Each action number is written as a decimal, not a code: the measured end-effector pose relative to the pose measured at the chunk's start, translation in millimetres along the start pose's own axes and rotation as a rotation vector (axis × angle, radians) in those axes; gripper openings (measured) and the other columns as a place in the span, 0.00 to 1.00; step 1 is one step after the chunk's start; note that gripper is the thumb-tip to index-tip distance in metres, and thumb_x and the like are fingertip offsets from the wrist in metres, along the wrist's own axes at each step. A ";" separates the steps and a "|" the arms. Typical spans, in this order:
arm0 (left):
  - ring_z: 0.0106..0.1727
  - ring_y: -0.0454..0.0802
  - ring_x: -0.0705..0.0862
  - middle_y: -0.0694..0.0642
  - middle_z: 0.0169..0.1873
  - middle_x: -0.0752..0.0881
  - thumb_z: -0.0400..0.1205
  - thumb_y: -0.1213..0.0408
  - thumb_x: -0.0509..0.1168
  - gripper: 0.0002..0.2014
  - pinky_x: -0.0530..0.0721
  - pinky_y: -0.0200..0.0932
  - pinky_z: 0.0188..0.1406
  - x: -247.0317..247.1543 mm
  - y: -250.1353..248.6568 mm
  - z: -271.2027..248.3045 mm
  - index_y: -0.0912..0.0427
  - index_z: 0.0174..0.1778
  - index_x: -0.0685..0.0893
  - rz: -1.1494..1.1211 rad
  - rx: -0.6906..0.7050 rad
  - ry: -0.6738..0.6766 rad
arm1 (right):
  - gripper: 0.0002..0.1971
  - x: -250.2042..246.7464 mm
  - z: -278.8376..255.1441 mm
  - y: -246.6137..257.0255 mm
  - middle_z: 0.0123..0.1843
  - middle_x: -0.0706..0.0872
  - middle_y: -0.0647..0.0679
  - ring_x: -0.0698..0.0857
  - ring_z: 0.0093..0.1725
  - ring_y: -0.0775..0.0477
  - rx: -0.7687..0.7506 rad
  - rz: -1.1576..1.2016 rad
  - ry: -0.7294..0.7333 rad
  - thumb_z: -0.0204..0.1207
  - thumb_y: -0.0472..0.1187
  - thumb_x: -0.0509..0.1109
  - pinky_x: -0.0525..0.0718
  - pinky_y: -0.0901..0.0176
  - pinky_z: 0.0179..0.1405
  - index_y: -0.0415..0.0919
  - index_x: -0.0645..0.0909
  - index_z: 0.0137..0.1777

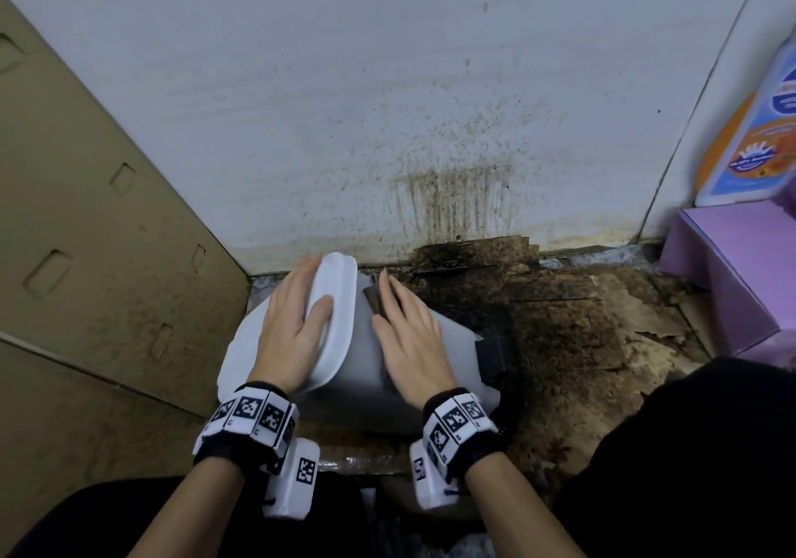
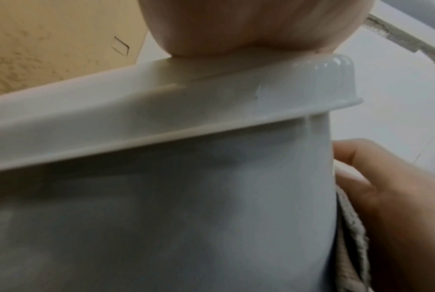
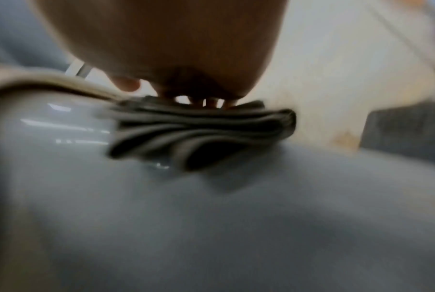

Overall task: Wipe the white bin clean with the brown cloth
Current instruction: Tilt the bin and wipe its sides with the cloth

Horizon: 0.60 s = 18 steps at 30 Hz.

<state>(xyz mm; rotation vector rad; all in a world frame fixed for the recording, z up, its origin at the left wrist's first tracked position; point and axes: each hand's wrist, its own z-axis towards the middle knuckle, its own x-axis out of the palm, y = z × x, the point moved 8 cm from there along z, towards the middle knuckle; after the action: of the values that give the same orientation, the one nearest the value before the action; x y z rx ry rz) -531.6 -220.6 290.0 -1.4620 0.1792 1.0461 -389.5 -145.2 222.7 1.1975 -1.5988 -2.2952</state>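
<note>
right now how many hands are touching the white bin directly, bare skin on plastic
1. The left hand lies flat on the white bin by its raised rim. The right hand presses the brown cloth against the bin's side; contact beneath that cloth is hidden.

Badly stained floor (image 1: 573, 342), dark brown and blackened toward the wall, covered with flattened, torn cardboard sheets (image 1: 611, 299) (soaked darkest near the wall's foot). Directly on it: white bin (image 1: 366, 355) lying on its side at the left of the stained patch, large brown cardboard box (image 1: 99, 256) standing against the far left, purple box (image 1: 732, 273) at the right edge beside the wall corner
</note>
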 end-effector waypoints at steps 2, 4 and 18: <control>0.83 0.42 0.61 0.42 0.82 0.66 0.82 0.42 0.51 0.32 0.60 0.55 0.83 1.0 -1.9 -1.0 0.44 0.84 0.64 0.006 0.015 0.000 | 0.30 -4.8 -3.8 -7.2 0.90 0.53 0.59 0.50 0.88 0.61 -0.079 -0.064 -0.028 0.88 0.58 0.43 0.51 0.53 0.87 0.57 0.47 0.90; 0.83 0.43 0.62 0.43 0.82 0.67 0.82 0.42 0.51 0.32 0.61 0.57 0.83 2.8 -4.6 -2.2 0.45 0.84 0.64 0.015 0.031 0.005 | 0.29 -2.7 -8.8 -10.5 0.91 0.49 0.60 0.47 0.88 0.62 -0.113 -0.055 -0.052 0.90 0.54 0.46 0.46 0.55 0.88 0.55 0.47 0.90; 0.82 0.40 0.61 0.41 0.82 0.67 0.81 0.42 0.51 0.32 0.61 0.55 0.83 -0.3 -3.1 -2.1 0.43 0.84 0.64 -0.016 0.004 -0.005 | 0.29 -4.4 -15.1 -110.3 0.85 0.68 0.54 0.63 0.85 0.52 0.322 0.102 -0.205 0.86 0.59 0.48 0.56 0.45 0.87 0.55 0.62 0.86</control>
<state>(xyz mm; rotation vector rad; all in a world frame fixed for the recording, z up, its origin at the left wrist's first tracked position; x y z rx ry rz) -528.7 -221.9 292.0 -1.4553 0.1655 1.0353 -339.5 -105.4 131.5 0.9290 -2.1130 -2.2173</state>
